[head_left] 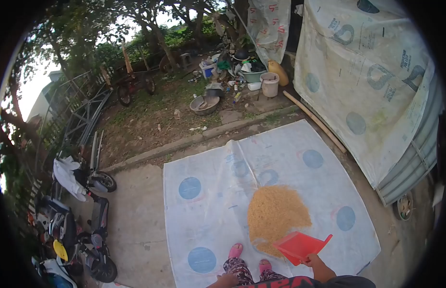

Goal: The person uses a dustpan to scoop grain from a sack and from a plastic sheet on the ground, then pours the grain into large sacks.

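Observation:
My right hand [311,261] is closed on a red plastic dustpan [299,246], held over the near edge of a heap of golden-brown grain [275,213]. Whether the dustpan touches the grain is unclear. The heap is spread on a large white plastic sheet [208,163] printed with blue circles. Low in the view, my left hand [227,280] is beside my leg in patterned trousers; its fingers are too small and partly hidden to judge. Pink shoes [236,250] on my feet stand on the sheet, just short of the grain.
Parked motorbikes [64,225] and a scooter [99,216] line the left. A plastic-covered shelter [357,81] rises at the right, a pole [314,122] along its base. Behind a low kerb [199,137] are a basin [204,104], a bucket [270,85] and clutter.

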Available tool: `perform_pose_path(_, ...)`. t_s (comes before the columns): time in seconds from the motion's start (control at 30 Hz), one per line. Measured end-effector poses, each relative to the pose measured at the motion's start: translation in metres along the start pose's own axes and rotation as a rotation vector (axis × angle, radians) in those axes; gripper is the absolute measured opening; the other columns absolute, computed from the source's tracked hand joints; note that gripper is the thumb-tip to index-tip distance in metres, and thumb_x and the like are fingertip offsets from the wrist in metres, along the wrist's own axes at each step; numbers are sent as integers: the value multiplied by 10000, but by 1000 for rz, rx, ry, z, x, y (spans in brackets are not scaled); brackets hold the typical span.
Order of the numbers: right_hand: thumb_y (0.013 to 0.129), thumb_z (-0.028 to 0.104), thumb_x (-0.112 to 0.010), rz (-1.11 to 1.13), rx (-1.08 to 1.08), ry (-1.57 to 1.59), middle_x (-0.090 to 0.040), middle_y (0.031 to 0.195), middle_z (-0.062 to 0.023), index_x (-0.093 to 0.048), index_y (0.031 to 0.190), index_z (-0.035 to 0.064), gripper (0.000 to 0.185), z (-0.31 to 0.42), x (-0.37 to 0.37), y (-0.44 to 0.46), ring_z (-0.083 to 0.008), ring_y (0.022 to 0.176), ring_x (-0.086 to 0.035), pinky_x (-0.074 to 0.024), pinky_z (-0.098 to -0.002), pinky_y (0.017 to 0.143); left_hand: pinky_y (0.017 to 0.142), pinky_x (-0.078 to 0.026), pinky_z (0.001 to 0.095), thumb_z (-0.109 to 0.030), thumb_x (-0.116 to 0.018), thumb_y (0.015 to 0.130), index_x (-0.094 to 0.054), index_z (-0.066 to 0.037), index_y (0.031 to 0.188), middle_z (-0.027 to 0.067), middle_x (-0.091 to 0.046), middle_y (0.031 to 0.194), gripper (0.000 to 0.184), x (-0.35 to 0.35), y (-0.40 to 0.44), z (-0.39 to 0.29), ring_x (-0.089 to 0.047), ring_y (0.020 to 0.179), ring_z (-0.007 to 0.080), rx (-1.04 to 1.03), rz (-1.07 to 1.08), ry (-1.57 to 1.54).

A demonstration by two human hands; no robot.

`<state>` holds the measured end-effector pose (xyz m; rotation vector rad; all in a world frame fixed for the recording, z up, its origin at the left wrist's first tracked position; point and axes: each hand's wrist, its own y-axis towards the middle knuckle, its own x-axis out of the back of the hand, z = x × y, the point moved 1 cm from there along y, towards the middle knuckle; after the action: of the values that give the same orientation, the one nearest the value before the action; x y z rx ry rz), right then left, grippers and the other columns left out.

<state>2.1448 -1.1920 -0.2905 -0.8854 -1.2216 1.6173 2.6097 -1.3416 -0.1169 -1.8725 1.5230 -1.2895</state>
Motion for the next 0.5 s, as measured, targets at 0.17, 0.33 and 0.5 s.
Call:
perform_pose_path(0.17, 743, -23, -430, -3, 109, 85, -437, 1100, -225, -347, 1128, -21, 393, -38, -13, -25, -411, 939, -507, -513, -452, 677, 834, -324, 528, -352, -502, 778, -588, -100, 991, 112, -580, 986, 341, 77, 46, 22, -498, 1006, 251, -392, 331, 20)
perform_pose_path(0.33, 759, -5, -471, -97, 196, 159, -471, 1058, -207, -363, 1113, -21, 371, -81, -41, -55, -394, 889, -536, -513, -420, 689, 790, -349, 475, -344, -506, 780, -589, -82, 967, 110, -587, 944, 332, 80, 108, 7, -516, 941, 234, -624, 569, 24)
perform_pose_path(0.5, 732, -40, -463, -107, 186, 236, -462, 1111, -148, -361, 1150, 27, 436, -113, -64, -67, -328, 967, -513, -491, -467, 755, 747, -374, 423, -336, -510, 782, -591, -65, 944, 108, -594, 901, 326, 62, 134, -5, -534, 876, 216, -767, 750, 8)
